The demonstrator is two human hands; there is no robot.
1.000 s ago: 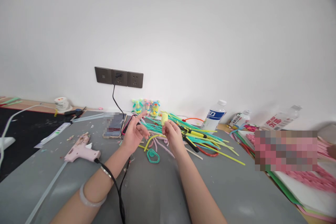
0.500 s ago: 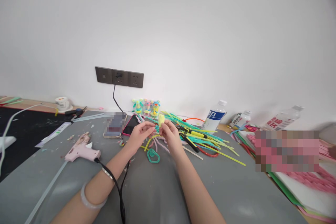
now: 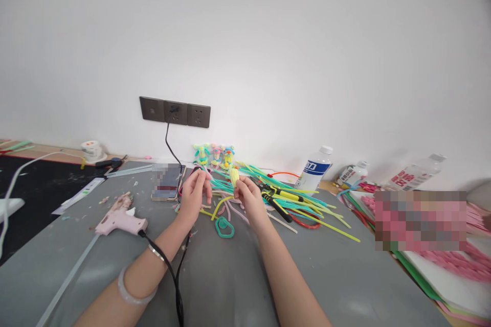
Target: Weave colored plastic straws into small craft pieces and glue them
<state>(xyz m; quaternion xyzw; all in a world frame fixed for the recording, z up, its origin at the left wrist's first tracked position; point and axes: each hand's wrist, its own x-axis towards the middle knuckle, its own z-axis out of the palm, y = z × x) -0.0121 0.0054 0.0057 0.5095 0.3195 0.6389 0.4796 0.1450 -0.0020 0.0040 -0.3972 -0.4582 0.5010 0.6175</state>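
My right hand (image 3: 249, 195) pinches a small yellow pipe-cleaner coil (image 3: 233, 176), held upright above the table. To its left and apart from it, my left hand (image 3: 194, 195) is raised with thumb and index finger together and the other fingers curled. Whatever may be between those fingertips is too small to make out. Below the hands lies a teal pipe-cleaner loop (image 3: 224, 228). Behind and right of them spreads a pile of green, teal and yellow pipe cleaners (image 3: 322, 212), with black-and-yellow pliers (image 3: 282, 202) on top.
A pink glue gun (image 3: 121, 220) lies on the left, its black cable passing by my left forearm. A phone (image 3: 169, 184) is behind my left hand. Three small pipe-cleaner figures (image 3: 216, 157) stand against the wall. A bottle (image 3: 315, 169) stands at the back right.
My left hand has moved left and slightly up, away from the yellow coil and my right hand. The right hand stays nearly in place, still holding the coil.
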